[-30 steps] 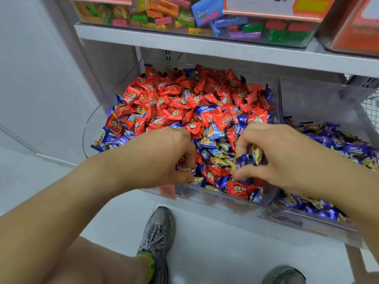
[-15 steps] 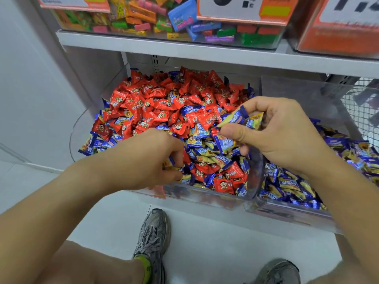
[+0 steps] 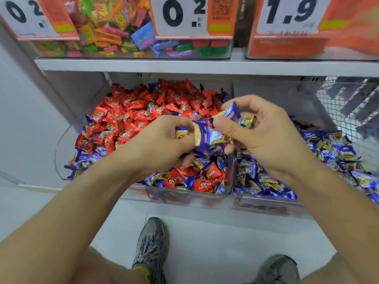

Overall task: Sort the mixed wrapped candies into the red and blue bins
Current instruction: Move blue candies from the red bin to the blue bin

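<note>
A clear bin on the left (image 3: 185, 198) holds a heap of red wrapped candies (image 3: 143, 111) mixed with blue ones along its front and left side. The clear bin on the right (image 3: 264, 204) holds blue and yellow wrapped candies (image 3: 332, 148). My left hand (image 3: 164, 144) and my right hand (image 3: 264, 128) meet above the divider between the bins. Both grip a bunch of blue wrapped candies (image 3: 207, 136) between them. More blue wrappers stick up from my right fist.
An upper shelf (image 3: 205, 66) carries clear boxes of coloured sweets (image 3: 114, 31) with price tags and an orange box (image 3: 291, 44). A wire mesh basket (image 3: 348, 103) sits at the right. My two grey shoes (image 3: 151, 242) stand on the white floor below.
My left hand has lifted out of the mixed bin with blue candies and joined my right hand. The camera has tilted up and moved closer.
</note>
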### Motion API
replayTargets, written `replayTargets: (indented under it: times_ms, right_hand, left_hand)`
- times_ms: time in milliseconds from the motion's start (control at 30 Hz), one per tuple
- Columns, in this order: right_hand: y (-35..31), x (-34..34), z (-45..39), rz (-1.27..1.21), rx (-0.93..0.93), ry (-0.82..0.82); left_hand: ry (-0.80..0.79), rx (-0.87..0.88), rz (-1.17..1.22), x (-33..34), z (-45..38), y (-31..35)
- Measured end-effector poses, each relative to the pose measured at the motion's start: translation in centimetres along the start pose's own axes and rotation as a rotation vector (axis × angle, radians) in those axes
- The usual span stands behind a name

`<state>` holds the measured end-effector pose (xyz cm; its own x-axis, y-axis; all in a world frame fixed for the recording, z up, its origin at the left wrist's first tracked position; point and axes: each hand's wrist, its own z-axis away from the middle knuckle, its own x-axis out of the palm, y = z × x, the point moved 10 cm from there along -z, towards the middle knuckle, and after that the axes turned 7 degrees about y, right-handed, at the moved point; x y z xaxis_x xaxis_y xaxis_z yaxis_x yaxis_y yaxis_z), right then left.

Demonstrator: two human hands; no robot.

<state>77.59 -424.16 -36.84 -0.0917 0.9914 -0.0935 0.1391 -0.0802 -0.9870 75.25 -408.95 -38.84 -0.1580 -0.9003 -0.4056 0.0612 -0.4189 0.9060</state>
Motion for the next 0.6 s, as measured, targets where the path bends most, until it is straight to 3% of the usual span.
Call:
replayTargets:
  times_ms: [333, 433, 600]
  right_hand:
    - [3.1, -12.9, 0.0, 0.035, 0.135, 0.255]
    - [4.4, -16.7, 0.2, 0.099, 0.166, 0.342]
    - [5.2, -21.3, 0.2, 0.295, 0.179, 0.439]
  left_hand:
    - [0.115, 0.14, -0.122, 10.9, -7.2, 7.8]
    - [0.082, 0.167, -0.201, 13.4, -8.8, 8.9]
    - [0.005, 0.355, -0.471, 13.4, -8.5, 8.8]
